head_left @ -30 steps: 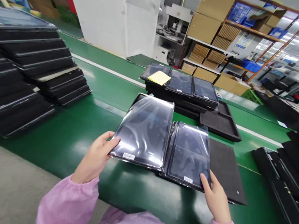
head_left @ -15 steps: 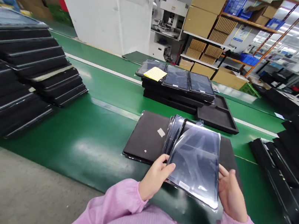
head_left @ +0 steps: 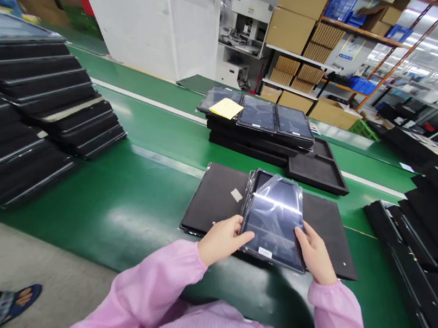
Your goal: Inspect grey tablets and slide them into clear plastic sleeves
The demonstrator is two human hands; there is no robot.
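A tablet-like screen panel [head_left: 275, 221] in clear film, with a small white label near its lower edge, lies tilted between my hands. My left hand [head_left: 225, 240] grips its left edge, thumb on top. On the opposite edge, my right hand [head_left: 315, 251] has its thumb over the front and its other fingers along the side. More film-wrapped panels show at the upper left of this one, partly hidden by it. Beneath them is a black foam tray [head_left: 215, 194] with a beige tape piece [head_left: 236, 195] on its left part; the right part shows beside my right hand.
Behind stands a tray stack with screen panels [head_left: 257, 113] and a yellow note [head_left: 226, 108] on top. An open black tray [head_left: 319, 171] sits beside it. Tall black tray stacks rise at left [head_left: 52, 95] and right [head_left: 422, 259] on the green bench [head_left: 139, 209]. A foot [head_left: 21, 300] shows at lower left.
The panel has moved up and left, down closer to the tray and the other panels. My right hand has moved with it, its thumb now over the panel's front. A foot has appeared at lower left.
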